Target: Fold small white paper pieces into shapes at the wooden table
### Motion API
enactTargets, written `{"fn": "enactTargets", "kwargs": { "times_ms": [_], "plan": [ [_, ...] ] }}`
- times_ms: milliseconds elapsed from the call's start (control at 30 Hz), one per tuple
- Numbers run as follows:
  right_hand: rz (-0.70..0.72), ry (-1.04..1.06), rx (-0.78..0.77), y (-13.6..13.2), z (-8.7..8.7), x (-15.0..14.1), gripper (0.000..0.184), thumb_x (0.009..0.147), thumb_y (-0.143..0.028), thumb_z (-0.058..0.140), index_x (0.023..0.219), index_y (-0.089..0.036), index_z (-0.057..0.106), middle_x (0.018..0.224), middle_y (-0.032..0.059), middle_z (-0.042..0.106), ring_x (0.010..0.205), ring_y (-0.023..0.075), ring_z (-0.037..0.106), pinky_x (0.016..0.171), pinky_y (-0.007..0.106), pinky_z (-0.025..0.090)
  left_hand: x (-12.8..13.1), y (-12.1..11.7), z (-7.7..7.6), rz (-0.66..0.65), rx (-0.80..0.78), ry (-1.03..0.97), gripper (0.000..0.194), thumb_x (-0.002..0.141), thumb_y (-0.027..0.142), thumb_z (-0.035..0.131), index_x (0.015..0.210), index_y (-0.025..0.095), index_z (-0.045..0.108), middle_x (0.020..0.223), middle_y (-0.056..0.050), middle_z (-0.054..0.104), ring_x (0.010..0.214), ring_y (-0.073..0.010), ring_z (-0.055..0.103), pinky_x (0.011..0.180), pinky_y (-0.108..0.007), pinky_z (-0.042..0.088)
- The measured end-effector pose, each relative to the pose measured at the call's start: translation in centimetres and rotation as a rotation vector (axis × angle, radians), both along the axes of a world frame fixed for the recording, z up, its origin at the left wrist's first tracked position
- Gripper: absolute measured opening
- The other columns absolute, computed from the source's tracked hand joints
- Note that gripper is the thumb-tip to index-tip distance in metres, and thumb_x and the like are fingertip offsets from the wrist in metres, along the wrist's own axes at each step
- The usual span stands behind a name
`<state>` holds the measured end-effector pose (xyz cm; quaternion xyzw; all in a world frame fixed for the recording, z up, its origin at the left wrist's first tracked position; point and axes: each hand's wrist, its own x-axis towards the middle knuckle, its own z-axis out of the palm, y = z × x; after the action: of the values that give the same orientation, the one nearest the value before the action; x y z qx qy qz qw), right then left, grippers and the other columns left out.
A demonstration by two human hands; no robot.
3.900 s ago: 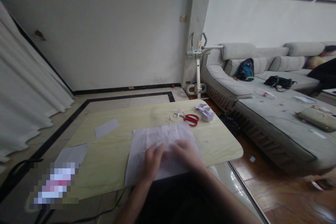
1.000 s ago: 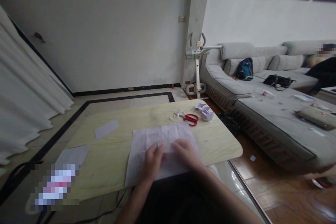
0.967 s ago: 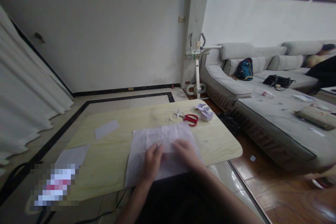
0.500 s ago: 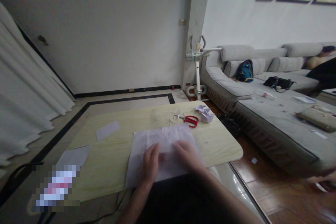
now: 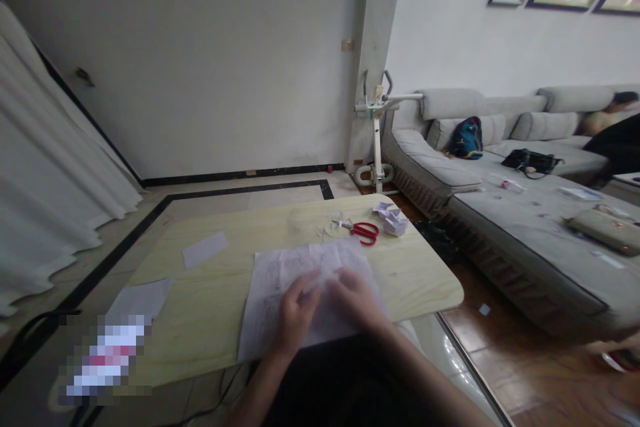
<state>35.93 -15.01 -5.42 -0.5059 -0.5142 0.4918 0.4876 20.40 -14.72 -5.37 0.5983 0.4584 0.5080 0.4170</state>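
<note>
A large printed sheet of paper (image 5: 267,280) lies on the pale wooden table (image 5: 190,320), close to my body. My left hand (image 5: 299,310) is above its middle, fingers curled toward the other hand. Close by on the right, my right hand (image 5: 354,295) has its fingers bent in the same way, smeared by motion. Between the fingertips is a small pale blur, too unclear to name. Just beyond the sheet rest red-handled scissors (image 5: 365,232), with thin paper scraps (image 5: 330,230) by their blades. Folded white paper (image 5: 391,219) sits to their right.
Two more papers lie on the left: a small slip (image 5: 205,250) and a larger piece (image 5: 140,299). A blurred-out patch (image 5: 103,357) covers something at the table's left corner. On the right stands a grey sofa (image 5: 525,227) with bags, and a person (image 5: 617,127) at its far end.
My left hand has shifted right and slightly up, closer to my right hand, and its fingers now point toward it. A pale blur shows between the fingertips. The sheet and scissors stay put.
</note>
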Motion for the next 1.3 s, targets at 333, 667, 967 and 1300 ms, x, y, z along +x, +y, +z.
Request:
{"fn": "enactTargets", "kwargs": {
  "times_ms": [333,667,967,1300],
  "plan": [
    [-0.07,-0.01,0.178,0.3,-0.5,-0.2,0.028,0.075,-0.029,0.065,0.102,-0.026,0.058,0.085,0.0021,0.061,0.076,0.0198,0.057,0.064,0.029,0.048,-0.1,0.2,0.1,0.042,-0.099,-0.003,0.032,0.077,0.031,0.068,0.106,0.018,0.073,0.087,-0.007,0.077,0.091,-0.0268,0.071,0.076,-0.034,0.057],
    [0.031,-0.302,0.385,-0.2,0.5,0.8,0.021,0.082,-0.017,0.062,0.1,-0.022,0.071,0.086,0.0026,0.065,0.079,0.0179,0.058,0.072,0.029,0.046,-0.3,0.2,0.1,-0.024,-0.139,-0.082,0.027,0.077,0.032,0.068,0.1,0.017,0.072,0.093,-0.007,0.076,0.08,-0.0222,0.072,0.071,-0.03,0.057],
    [0.025,-0.298,0.415,-0.4,2.6,1.2,0.014,0.087,-0.026,0.064,0.097,-0.02,0.072,0.089,0.0056,0.069,0.081,0.0196,0.062,0.074,0.031,0.047,-0.9,0.0,1.0,-0.053,-0.072,0.043,0.03,0.08,0.031,0.068,0.108,0.02,0.071,0.074,-0.001,0.071,0.07,-0.0194,0.069,0.064,-0.026,0.055],
    [0.022,-0.319,0.402,-0.5,2.8,1.2,0.016,0.087,-0.034,0.066,0.089,-0.02,0.074,0.076,0.0029,0.063,0.068,0.0165,0.055,0.065,0.028,0.043,-1.4,0.3,1.5,-0.036,0.128,0.059,0.011,0.08,0.028,0.069,0.086,0.022,0.075,0.105,-0.007,0.07,0.101,-0.0238,0.065,0.081,-0.029,0.054]
  ]
}}
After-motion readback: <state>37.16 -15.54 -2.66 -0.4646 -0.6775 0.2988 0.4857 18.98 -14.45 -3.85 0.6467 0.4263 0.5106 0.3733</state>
